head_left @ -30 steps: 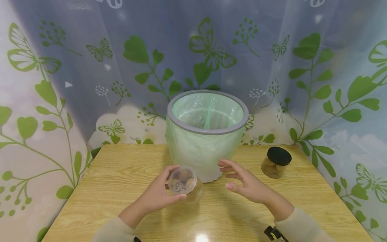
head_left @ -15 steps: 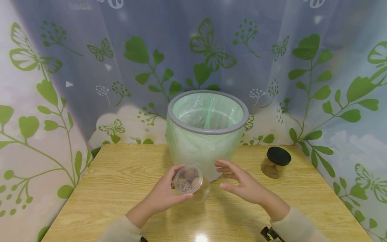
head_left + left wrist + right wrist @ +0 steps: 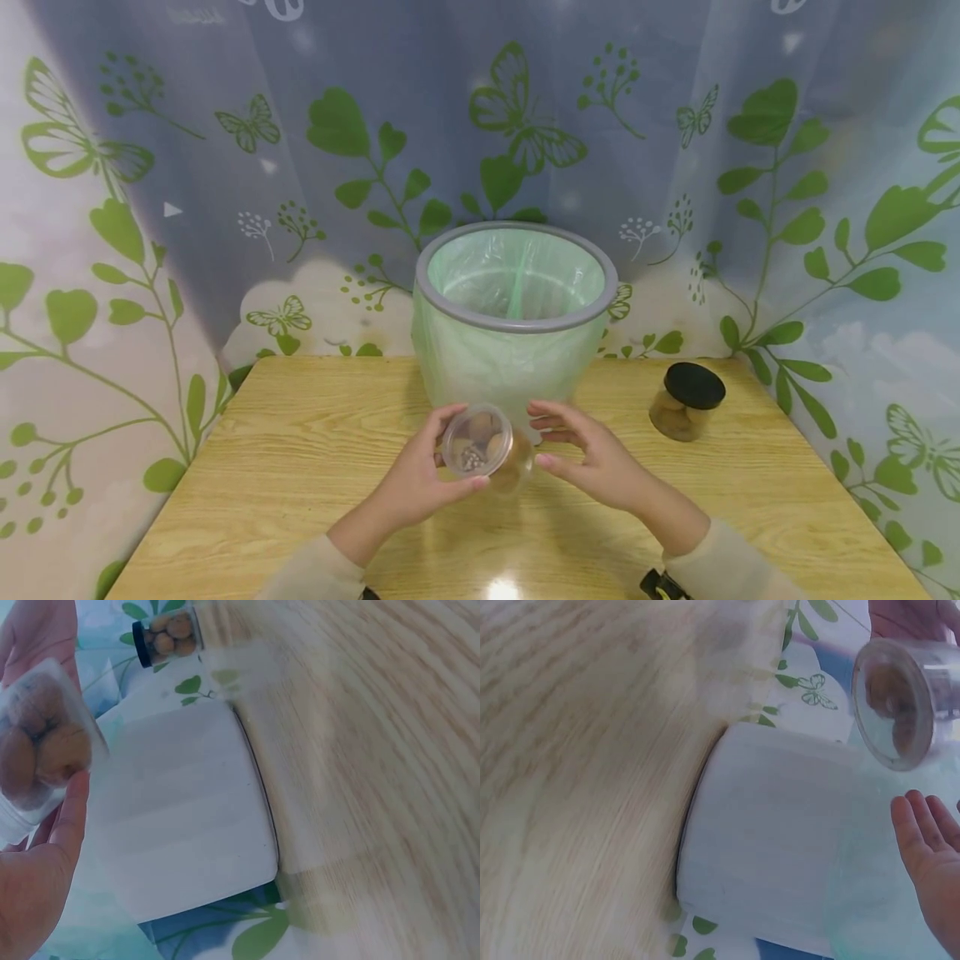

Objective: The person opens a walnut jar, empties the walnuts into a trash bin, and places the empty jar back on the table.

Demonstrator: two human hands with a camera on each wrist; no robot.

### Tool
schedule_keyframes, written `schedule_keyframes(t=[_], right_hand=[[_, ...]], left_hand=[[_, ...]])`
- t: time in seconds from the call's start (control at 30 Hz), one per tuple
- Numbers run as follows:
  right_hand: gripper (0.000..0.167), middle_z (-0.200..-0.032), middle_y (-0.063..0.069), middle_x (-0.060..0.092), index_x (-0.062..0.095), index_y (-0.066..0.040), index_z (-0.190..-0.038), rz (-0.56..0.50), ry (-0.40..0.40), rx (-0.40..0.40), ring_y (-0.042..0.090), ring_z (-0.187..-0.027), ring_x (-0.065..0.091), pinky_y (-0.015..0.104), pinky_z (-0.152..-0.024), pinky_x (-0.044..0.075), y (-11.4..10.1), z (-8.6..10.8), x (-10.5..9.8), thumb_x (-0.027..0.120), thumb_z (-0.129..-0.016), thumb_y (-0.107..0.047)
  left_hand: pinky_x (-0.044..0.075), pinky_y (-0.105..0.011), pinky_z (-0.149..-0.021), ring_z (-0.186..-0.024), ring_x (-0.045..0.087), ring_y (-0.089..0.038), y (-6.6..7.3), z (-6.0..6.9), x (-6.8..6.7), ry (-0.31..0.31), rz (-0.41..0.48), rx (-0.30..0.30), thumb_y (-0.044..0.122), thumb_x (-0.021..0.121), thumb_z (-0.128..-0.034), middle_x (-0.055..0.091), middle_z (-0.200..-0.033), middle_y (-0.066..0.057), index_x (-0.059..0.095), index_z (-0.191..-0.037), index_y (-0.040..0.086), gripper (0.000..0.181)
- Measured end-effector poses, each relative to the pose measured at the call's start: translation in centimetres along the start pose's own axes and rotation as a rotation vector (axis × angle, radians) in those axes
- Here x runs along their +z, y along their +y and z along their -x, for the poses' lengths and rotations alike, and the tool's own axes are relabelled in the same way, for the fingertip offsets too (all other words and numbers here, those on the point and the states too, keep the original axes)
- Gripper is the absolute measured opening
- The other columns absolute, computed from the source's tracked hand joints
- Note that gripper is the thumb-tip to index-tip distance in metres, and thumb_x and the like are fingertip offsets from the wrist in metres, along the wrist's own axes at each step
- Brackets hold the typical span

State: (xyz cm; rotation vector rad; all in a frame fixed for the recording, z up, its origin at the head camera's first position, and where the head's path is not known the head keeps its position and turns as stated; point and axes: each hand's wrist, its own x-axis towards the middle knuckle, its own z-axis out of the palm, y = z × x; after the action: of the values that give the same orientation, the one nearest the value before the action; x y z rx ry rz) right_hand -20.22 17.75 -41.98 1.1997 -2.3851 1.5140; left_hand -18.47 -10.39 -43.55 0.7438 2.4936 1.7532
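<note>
My left hand [image 3: 420, 479] holds a clear plastic jar [image 3: 513, 463], fingers and thumb curled round its rim end. Tilted, the jar has its round rim end toward the head camera and its base toward my right hand. Round brown pieces that look like walnuts [image 3: 64, 752] fill part of it; a small speckled patch shows through the rim end. No black lid is on it; I cannot tell whether a clear cover is. My right hand [image 3: 596, 458] hovers beside the base, fingers extended and holding nothing. In the right wrist view its fingertips [image 3: 915, 806] are apart from the jar.
A bin [image 3: 517, 323] with a grey rim and a pale green liner stands right behind the hands. Another jar [image 3: 678, 419] of similar brown pieces, with a black lid [image 3: 695, 385], stands at the right of the wooden table [image 3: 315, 417]. A patterned curtain hangs behind.
My left hand has carried the jar a little to the right. My right hand has come slightly left, narrowing the gap to the jar. The bin and black-lidded jar stay put.
</note>
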Motion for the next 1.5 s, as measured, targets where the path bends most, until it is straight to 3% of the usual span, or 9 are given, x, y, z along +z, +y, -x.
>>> schedule_keyframes(t=[0.57,0.87,1.07,1.3,1.5], right_hand=[[0.05,-0.129,0.007,0.06,0.055,-0.005,-0.138,0.072,0.065,0.035,0.026,-0.118,0.06,0.042,-0.099,0.05,-0.5,0.1,0.9,0.074,-0.092,-0.012],[0.044,-0.128,-0.001,0.061,0.062,-0.015,-0.134,0.106,0.082,0.045,0.018,-0.116,0.06,0.039,-0.099,0.05,-0.6,-0.1,1.3,0.075,-0.092,-0.019],[0.051,-0.131,0.0,0.059,0.059,-0.014,-0.136,0.118,0.095,0.056,0.019,-0.119,0.058,0.04,-0.101,0.048,-0.7,-0.1,1.7,0.078,-0.089,-0.02],[0.067,-0.137,0.005,0.054,0.053,-0.012,-0.141,0.102,0.12,-0.013,0.022,-0.125,0.052,0.037,-0.104,0.046,-0.5,-0.1,2.5,0.084,-0.082,-0.014],[0.073,-0.142,0.008,0.048,0.047,-0.011,-0.144,0.007,0.123,-0.031,0.019,-0.132,0.047,0.033,-0.11,0.039,-0.1,0.0,3.1,0.084,-0.081,-0.006]], left_hand=[[0.05,-0.038,-0.098,-0.129,0.05,-0.026,0.2,-0.1,0.6,0.033,0.119,0.002,0.017,0.087,-0.0792,0.048,-0.145,-0.007,0.031,-0.153,0.015,0.092],[0.048,-0.039,-0.101,-0.131,0.049,-0.027,0.3,0.1,0.6,0.039,0.154,0.008,0.015,0.085,-0.0806,0.047,-0.146,-0.009,0.029,-0.153,0.012,0.092],[0.046,-0.04,-0.103,-0.134,0.046,-0.029,0.0,0.2,0.7,0.038,0.179,0.02,0.015,0.084,-0.0823,0.044,-0.149,-0.011,0.026,-0.154,0.01,0.092],[0.045,-0.046,-0.105,-0.136,0.044,-0.031,0.0,0.2,0.8,0.043,0.191,0.033,0.015,0.083,-0.083,0.042,-0.151,-0.011,0.025,-0.154,0.011,0.092],[0.045,-0.043,-0.105,-0.137,0.043,-0.031,0.0,0.3,1.0,0.049,0.202,0.053,0.014,0.083,-0.0831,0.04,-0.152,-0.011,0.026,-0.153,0.012,0.09]])
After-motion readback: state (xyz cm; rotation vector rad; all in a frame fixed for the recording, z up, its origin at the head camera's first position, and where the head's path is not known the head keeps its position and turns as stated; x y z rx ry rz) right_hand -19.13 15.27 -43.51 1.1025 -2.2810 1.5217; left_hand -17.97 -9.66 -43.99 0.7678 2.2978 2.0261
